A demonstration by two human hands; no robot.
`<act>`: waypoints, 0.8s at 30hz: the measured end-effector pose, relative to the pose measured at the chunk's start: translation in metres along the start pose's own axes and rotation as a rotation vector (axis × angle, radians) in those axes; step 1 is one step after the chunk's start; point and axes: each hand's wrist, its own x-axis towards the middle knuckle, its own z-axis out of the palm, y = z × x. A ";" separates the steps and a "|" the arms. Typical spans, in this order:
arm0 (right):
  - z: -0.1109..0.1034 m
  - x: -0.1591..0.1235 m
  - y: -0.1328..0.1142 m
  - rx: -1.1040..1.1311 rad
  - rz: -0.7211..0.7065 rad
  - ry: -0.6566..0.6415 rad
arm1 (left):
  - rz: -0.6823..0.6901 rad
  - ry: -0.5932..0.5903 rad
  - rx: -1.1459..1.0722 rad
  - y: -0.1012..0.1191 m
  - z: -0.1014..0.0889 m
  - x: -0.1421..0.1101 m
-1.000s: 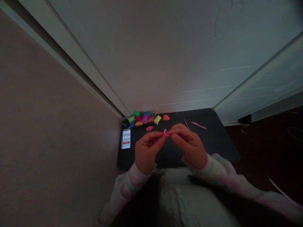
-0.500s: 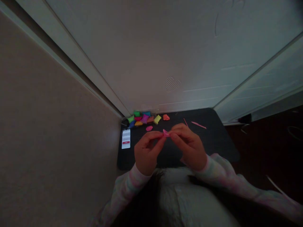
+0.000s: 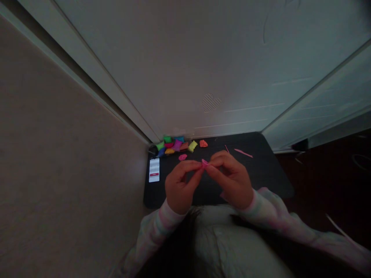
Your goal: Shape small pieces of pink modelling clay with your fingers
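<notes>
Between my fingertips is a small piece of pink modelling clay (image 3: 205, 162), held above the dark table (image 3: 261, 170). My left hand (image 3: 181, 187) pinches it from the left with thumb and forefinger. From the other side my right hand (image 3: 233, 179) pinches it too, its fingers covering part of the clay. Another pink clay lump (image 3: 182, 157) lies on the table just beyond my left hand. Farther back sits an orange clay lump (image 3: 203, 143).
Several coloured clay packets (image 3: 174, 146) are heaped at the back left, with a yellow packet (image 3: 193, 146) at their right. A lit phone (image 3: 154, 170) lies along the left edge. Pink modelling tools (image 3: 243, 153) rest at right. A white panel (image 3: 185, 77) stands behind the table.
The pink clay between my fingertips has shifted slightly to the right and tilted. Both hands keep their pinch, with small finger movements. The things on the table stay put.
</notes>
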 end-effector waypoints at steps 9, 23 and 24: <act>-0.001 0.001 0.000 -0.057 0.005 0.005 | -0.015 -0.006 -0.010 -0.001 -0.001 0.001; -0.005 0.001 -0.002 -0.114 -0.091 -0.032 | -0.401 0.022 -0.384 -0.012 0.002 -0.001; -0.005 0.001 -0.002 -0.119 -0.096 -0.027 | -0.407 0.013 -0.391 -0.011 0.003 -0.001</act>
